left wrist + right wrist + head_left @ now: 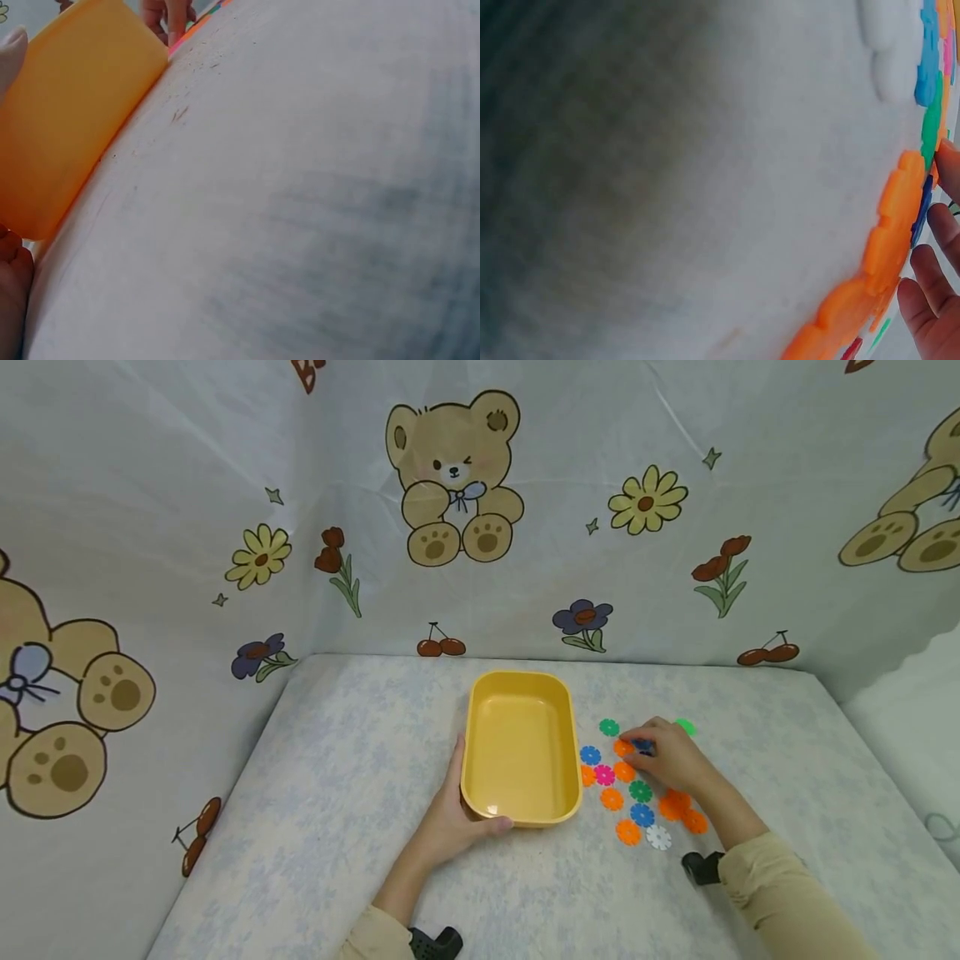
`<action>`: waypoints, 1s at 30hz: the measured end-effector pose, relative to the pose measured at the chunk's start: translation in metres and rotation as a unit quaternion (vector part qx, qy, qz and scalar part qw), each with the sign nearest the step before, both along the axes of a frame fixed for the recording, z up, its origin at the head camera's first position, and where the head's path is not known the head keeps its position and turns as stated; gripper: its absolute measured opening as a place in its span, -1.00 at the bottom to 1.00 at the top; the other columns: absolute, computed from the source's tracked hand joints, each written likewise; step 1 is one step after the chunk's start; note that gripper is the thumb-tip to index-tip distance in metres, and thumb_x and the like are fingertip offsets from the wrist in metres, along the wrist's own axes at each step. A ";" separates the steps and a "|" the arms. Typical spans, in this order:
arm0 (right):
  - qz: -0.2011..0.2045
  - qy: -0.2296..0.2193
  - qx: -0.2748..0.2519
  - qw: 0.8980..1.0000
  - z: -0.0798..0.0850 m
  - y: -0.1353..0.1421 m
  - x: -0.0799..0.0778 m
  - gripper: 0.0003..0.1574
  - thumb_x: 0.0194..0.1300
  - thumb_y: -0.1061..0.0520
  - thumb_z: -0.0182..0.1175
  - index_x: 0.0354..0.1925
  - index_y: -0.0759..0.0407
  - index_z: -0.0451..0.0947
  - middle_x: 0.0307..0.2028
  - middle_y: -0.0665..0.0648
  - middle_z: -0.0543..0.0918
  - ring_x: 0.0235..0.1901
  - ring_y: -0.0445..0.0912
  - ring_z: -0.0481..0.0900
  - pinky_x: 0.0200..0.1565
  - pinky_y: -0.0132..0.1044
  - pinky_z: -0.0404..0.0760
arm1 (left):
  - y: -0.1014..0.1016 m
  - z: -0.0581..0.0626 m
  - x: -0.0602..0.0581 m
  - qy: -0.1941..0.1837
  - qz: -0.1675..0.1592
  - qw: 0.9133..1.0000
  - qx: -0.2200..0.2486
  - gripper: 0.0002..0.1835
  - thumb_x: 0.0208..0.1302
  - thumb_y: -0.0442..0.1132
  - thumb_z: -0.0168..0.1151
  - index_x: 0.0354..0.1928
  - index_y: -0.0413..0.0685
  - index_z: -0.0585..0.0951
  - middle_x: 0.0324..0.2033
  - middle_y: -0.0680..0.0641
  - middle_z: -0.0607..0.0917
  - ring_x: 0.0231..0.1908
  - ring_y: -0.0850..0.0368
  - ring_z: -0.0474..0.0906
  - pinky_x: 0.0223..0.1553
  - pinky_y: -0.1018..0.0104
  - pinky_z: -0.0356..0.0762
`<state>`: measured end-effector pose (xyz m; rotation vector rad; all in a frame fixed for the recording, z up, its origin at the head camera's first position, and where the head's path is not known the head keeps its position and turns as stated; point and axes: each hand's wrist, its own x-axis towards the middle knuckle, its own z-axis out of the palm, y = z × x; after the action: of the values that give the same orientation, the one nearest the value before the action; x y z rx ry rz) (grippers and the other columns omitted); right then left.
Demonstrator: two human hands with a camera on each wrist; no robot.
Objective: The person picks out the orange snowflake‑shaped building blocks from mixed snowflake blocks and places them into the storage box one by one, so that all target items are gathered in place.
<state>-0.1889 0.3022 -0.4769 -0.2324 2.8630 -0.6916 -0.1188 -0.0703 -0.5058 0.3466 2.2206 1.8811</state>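
A yellow rectangular tray (pixel 517 752) with rounded corners stands on the table, its inside bare. My left hand (pixel 453 827) holds its near left corner, thumb along the near side and fingers against the left wall. The tray's side (pixel 82 112) fills the upper left of the left wrist view. Over the notched plastic discs is my right hand (pixel 667 756), with thumb and index finger at either side of an orange disc (pixel 624 747); whether they pinch it is unclear. A dark blue disc (pixel 643 746) lies partly hidden beneath that hand.
Several loose discs lie right of the tray, among them a pink disc (pixel 604 775), a white disc (pixel 658 837) and a bright green disc (pixel 686 727). Orange discs (pixel 674 805) overlap near the right wrist. A printed cloth (pixel 540 585) hangs behind the table.
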 end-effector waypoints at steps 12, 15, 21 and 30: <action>-0.027 -0.058 -0.053 0.997 0.002 -0.002 0.000 -0.58 0.35 0.05 0.30 0.11 0.11 0.47 -0.16 0.12 0.51 -0.28 -0.04 0.41 -0.28 -0.32 0.49 | 0.000 -0.010 0.003 0.026 0.021 0.999 -0.031 0.46 -0.14 0.08 0.65 0.58 0.38 -0.31 0.56 0.24 -0.06 0.53 0.19 -0.02 0.51 -0.08 0.03; -0.036 -0.056 -0.054 0.996 0.003 0.000 0.001 -0.55 0.32 0.01 0.32 0.12 0.11 0.53 -0.16 0.11 0.56 -0.27 -0.04 0.43 -0.32 -0.36 0.52 | 0.001 -0.011 0.003 0.030 0.021 0.999 -0.033 0.45 -0.13 0.08 0.64 0.58 0.37 -0.31 0.57 0.22 -0.07 0.53 0.18 -0.03 0.51 -0.09 0.03; -0.066 -0.059 -0.052 0.995 0.004 0.002 0.004 -0.45 0.25 -0.05 0.39 0.14 0.16 0.61 -0.22 0.08 0.64 -0.38 -0.04 0.41 -0.49 -0.38 0.44 | 0.002 -0.012 0.005 0.033 0.028 0.998 -0.054 0.45 -0.14 0.14 0.63 0.58 0.36 -0.30 0.56 0.21 -0.06 0.54 0.14 -0.03 0.50 -0.13 0.04; -0.063 -0.064 -0.030 0.996 0.018 0.000 0.003 -0.41 0.21 -0.10 0.41 0.11 0.17 0.63 -0.23 0.07 0.65 -0.43 -0.05 0.38 -0.56 -0.36 0.39 | 0.001 -0.012 0.004 0.035 0.031 0.998 -0.052 0.46 -0.15 0.13 0.64 0.58 0.36 -0.29 0.57 0.22 -0.05 0.53 0.19 -0.03 0.52 -0.11 0.00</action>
<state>-0.1858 0.3021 -0.4587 -0.0155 2.7560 -0.7865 -0.1150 -0.0698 -0.5176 0.3340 2.3907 1.8014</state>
